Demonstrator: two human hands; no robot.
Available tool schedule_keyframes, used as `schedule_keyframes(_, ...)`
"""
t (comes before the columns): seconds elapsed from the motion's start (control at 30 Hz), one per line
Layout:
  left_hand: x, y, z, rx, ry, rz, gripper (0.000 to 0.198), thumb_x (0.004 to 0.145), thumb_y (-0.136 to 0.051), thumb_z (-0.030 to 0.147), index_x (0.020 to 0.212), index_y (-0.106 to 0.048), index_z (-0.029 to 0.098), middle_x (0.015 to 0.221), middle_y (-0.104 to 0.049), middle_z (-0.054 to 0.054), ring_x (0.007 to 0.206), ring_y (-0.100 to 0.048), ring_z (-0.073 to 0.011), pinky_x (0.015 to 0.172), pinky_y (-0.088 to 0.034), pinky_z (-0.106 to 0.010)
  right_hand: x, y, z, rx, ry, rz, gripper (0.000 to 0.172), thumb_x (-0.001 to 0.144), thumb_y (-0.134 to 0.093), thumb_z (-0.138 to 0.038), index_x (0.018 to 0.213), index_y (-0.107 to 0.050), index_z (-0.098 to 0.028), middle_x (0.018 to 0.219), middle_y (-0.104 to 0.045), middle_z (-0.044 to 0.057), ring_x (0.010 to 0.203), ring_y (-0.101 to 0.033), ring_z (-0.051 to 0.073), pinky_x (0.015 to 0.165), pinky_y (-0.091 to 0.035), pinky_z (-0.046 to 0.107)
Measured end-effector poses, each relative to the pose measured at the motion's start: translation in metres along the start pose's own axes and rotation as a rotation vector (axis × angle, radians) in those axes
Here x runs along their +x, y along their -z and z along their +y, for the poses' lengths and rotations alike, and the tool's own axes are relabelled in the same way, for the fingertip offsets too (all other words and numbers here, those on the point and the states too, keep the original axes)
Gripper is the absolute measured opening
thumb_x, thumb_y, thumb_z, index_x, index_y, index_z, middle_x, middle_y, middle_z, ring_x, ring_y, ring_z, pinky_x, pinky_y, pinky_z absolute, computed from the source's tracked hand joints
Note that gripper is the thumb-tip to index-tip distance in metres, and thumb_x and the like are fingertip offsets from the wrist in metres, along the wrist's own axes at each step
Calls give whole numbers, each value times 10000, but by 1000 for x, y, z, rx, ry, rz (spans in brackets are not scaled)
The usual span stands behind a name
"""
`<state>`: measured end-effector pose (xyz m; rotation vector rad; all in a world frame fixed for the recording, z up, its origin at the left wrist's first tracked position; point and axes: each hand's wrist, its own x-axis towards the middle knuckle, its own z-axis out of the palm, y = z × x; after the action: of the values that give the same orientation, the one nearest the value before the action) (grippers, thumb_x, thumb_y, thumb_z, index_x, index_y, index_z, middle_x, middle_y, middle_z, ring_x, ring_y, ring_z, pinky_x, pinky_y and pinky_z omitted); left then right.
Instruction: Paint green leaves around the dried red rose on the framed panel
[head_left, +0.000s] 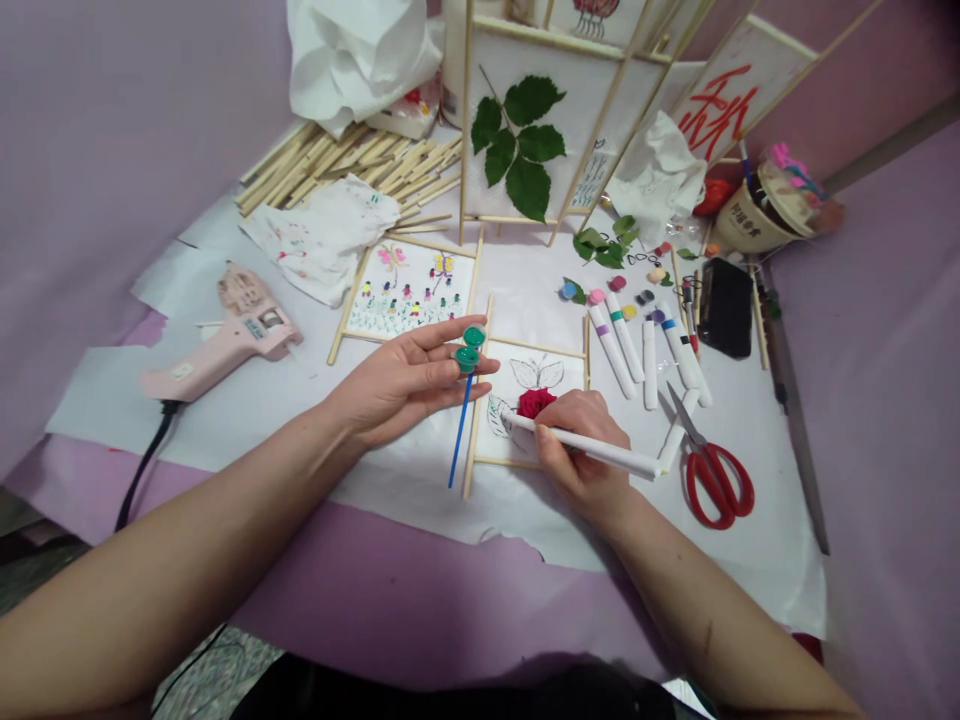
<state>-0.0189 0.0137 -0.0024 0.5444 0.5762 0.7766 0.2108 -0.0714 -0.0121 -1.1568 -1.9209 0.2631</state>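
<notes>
Pinching in left hand small round plastic-looking green paint pot, beside white paper panel framed with pale wooden sticks | Gripping in right hand slim white pen, angled onto black-outlined leaf drawing on panel | Expect light, rigid pen; grasp near writing end | Expect light, spillable pot; hold level

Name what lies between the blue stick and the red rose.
In the head view: a wooden strip, then a drawn leaf, with the tip of the white pen at it.
</notes>
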Motion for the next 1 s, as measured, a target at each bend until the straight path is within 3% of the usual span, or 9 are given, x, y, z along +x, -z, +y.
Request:
schedule_keyframes(0.2, 0, 1, -1, 3, -3, 3, 432, 763, -875, 109, 1172, -794, 224, 931, -817, -37, 1037, -776, -241, 1069, -580, -502, -1, -1, -1, -48, -34, 41, 106, 941, -593, -158, 872, -610, -236, 732, -659, -14, 677, -590, 160, 680, -395, 373)
schedule_keyframes(0.4, 0, 3, -1, 22, -8, 10, 415, 771, -875, 127, 1165, -798, 231, 958, -809, -45, 1058, -773, -258, 1096, -565, -525, -1, 9, -5, 44, -55, 207, 130, 930, -577, -149, 857, -626, -245, 702, -639, -9, 641, -578, 170, 679, -439, 399)
schedule_keyframes(0.53, 1, 5, -1, 19, -7, 21, 435, 774, -874, 124, 1191, -790, 213, 952, -805, -50, 1035, -774, -247, 1062, -597, -514, 11, 28, 3, 95, -227, 309, 87, 933, -621, -197, 897, -682, -247, 760, -676, -3, 677, -627, 173, 644, -485, 362)
schedule_keyframes(0.7, 1, 5, -1, 13, -7, 21, 436, 775, -872, 122, 1193, -789, 215, 960, -810, -56, 1022, -779, -243, 1087, -577, -531, 33, 40, 21, 172, -367, 176, 77, 927, -648, -252, 886, -712, -239, 747, -688, -11, 680, -652, 166, 640, -515, 328)
schedule_keyframes(0.87, 0, 5, 0, 21, -1, 8, 457, 767, -883, 136, 1206, -786, 217, 949, -807, -57, 1042, -777, -250, 1114, -553, -537, 41, 21, 37, 214, -353, 137, 123, 909, -619, -243, 796, -663, -226, 669, -631, -22, 615, -595, 149, 584, -470, 306)
schedule_keyframes(1.0, 0, 5, 0, 22, 7, 11, 454, 762, -885, 137, 1198, -794, 224, 938, -805, -55, 1045, -776, -255, 1121, -545, -536, 37, 10, 46, 176, -293, 124, 118, 921, -610, -250, 826, -674, -224, 736, -677, -3, 657, -634, 160, 615, -503, 322)
